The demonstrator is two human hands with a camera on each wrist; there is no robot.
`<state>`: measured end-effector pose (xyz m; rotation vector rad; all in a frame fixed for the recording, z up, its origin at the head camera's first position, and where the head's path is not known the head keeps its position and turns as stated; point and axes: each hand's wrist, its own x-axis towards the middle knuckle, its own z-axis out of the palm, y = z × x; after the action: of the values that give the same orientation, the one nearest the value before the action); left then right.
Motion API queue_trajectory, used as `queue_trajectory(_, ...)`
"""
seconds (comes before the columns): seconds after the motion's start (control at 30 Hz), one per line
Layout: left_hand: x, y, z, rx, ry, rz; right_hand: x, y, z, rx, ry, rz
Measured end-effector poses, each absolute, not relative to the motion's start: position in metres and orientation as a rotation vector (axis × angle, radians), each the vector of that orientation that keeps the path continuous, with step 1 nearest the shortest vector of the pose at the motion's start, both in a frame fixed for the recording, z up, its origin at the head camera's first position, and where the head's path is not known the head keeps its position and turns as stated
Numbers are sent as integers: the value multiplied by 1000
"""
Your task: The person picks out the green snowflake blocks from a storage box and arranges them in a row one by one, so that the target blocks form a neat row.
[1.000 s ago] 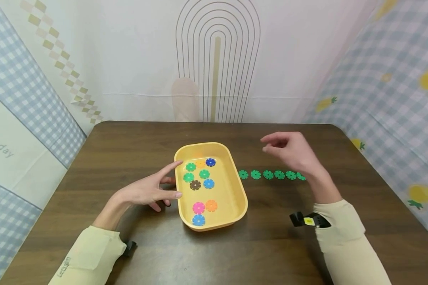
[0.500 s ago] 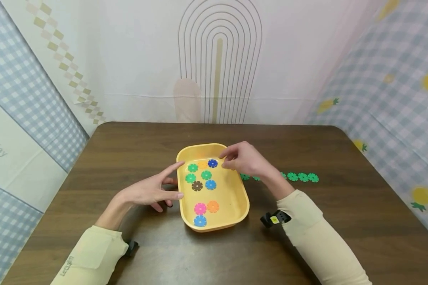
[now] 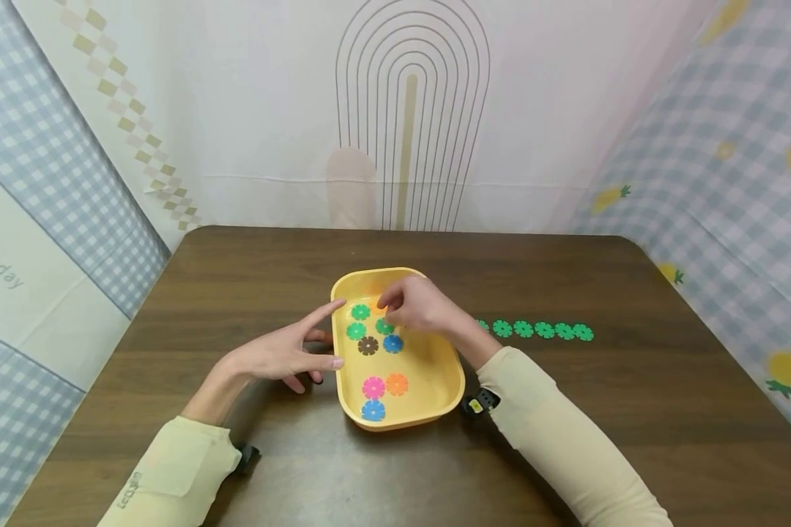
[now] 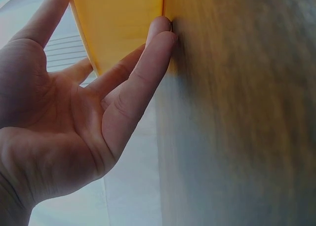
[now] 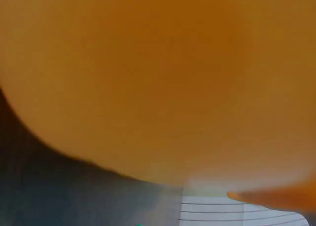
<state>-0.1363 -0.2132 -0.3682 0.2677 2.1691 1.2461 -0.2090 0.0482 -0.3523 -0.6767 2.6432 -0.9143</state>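
Observation:
A yellow tray [image 3: 428, 369] sits mid-table, holding flat notched plastic discs. My left hand [image 3: 283, 353] is at its left side, fingers spread; index fingertip and thumb touch the rim, other fingers are outside against the wall, as the left wrist view shows. My right hand [image 3: 422, 304] reaches into the tray from the right, thumb and index bent with a gap between them. Just under those fingertips lies a green disc [image 3: 384, 327], partly covered; whether they touch it I cannot tell. A blue disc [image 3: 392, 344] and a brown disc [image 3: 368, 345] lie nearby.
To the tray's right, a row of several green discs [image 3: 524, 329] runs across the brown table [image 3: 250, 249]. In the tray's near part are a pink disc [image 3: 373, 388], an orange disc [image 3: 397, 384] and another blue disc [image 3: 373, 410]. A patterned cloth [image 3: 264, 110] hangs behind.
My right hand has moved left and down, from above the row of green discs into the tray. It now covers the dark blue disc. My left hand has stayed at the tray's left side.

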Motion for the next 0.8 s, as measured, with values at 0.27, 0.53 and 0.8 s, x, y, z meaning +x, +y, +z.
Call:
queue_trajectory(0.27,-135,-212,-367,262,2172,1252,-212,37,-361,-696,2740,-711)
queue_trajectory(0.53,-136,-211,-366,250,2173,1247,-208,34,-367,-707,2817,-538)
queue_trajectory(0.8,-135,-211,-368,263,2169,1256,-207,33,-371,-680,2813,-529)
